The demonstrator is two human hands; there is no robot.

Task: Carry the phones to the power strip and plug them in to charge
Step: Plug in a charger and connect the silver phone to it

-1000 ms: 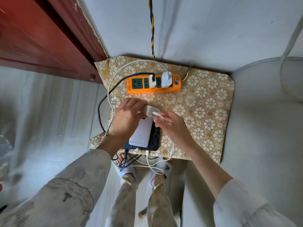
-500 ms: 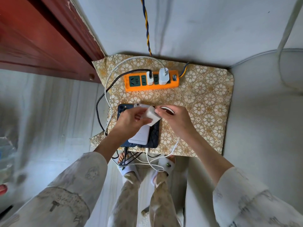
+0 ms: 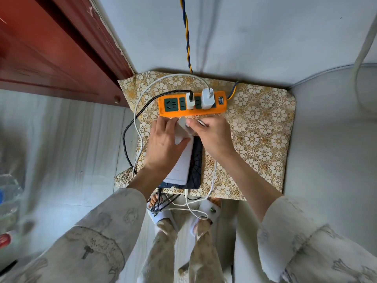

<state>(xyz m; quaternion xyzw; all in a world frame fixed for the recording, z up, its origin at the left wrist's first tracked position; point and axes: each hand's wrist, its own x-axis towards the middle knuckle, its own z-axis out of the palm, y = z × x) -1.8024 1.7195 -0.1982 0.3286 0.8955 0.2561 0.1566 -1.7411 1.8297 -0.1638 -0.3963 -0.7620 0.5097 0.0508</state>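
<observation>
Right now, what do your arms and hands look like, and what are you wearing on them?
Both hands, left hand and right hand, are bare: no gloves, rings or watch visible. Loose cream sleeves with faded grey-brown printed figures cover both arms, leaving the forearms bare.

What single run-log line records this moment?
phase: plugging in | both hands on white charger beside orange power strip | strip: two plugs in | phones stacked on patterned cloth

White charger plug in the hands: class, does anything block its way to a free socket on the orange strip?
Nothing visible does. The charger plug is just short of the power strip, whose left sockets are bare.
</observation>
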